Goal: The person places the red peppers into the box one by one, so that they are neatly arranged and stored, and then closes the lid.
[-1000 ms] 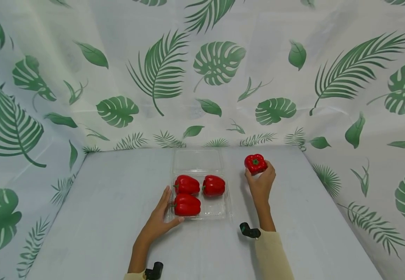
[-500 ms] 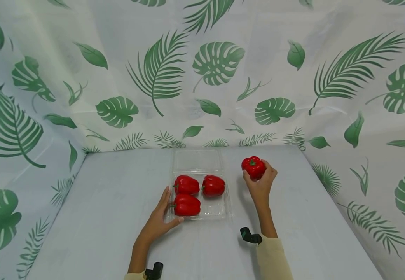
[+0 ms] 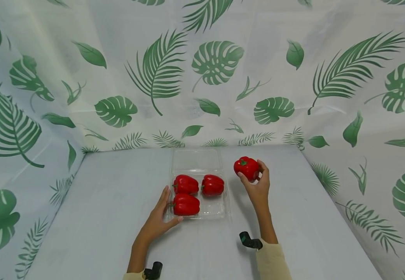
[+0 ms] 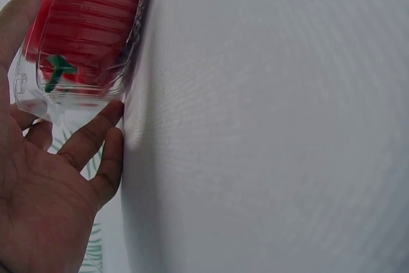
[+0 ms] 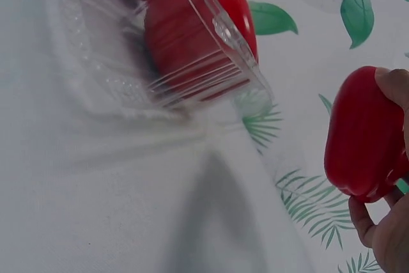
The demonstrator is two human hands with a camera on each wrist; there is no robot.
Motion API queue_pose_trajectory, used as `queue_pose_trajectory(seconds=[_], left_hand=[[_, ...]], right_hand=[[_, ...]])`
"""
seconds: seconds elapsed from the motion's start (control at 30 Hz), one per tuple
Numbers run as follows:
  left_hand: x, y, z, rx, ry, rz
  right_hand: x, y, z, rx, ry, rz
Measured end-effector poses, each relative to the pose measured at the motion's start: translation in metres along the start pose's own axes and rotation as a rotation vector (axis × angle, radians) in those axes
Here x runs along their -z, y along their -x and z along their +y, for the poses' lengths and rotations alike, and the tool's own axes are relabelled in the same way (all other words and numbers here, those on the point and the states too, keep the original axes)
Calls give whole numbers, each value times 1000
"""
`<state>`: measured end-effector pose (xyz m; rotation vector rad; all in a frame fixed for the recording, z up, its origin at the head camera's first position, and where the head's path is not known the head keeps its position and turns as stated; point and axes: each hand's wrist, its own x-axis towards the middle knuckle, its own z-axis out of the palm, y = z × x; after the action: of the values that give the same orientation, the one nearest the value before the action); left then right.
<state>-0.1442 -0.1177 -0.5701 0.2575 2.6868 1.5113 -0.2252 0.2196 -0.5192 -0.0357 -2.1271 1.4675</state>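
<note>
A clear plastic clamshell box [image 3: 212,210] stands on the table with its lid folded back. Inside it lie three red bell peppers: one back left [image 3: 185,184], one back right [image 3: 213,185], one front left [image 3: 186,204]. The box's front right part holds no pepper. My left hand [image 3: 156,225] rests at the box's left side, fingers extended and thumb at the front corner; the left wrist view shows the palm [image 4: 48,202] beside the box wall. Right of the box, my right hand [image 3: 259,190] grips a fourth red bell pepper [image 3: 246,168] above the table, green stem upward.
The white table [image 3: 101,217] reaches back to a leaf-printed curtain [image 3: 174,77], which also hangs on both sides. The open lid [image 3: 196,160] lies flat behind the box. Each wrist carries a small black camera [image 3: 250,241].
My right hand has moved a little left toward the box with its bell pepper, which has tilted and shows more of its side. The left hand and the box stay in place.
</note>
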Motion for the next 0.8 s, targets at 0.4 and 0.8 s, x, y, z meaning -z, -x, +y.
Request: queue_pose_trajectory(seconds=[0.4, 0.8], left_hand=[[2, 0, 3, 24, 6, -25], [1, 1, 5, 24, 8, -19]], right_hand=[[4, 15, -12, -4, 30, -124], [2, 29, -23, 89, 26, -275]])
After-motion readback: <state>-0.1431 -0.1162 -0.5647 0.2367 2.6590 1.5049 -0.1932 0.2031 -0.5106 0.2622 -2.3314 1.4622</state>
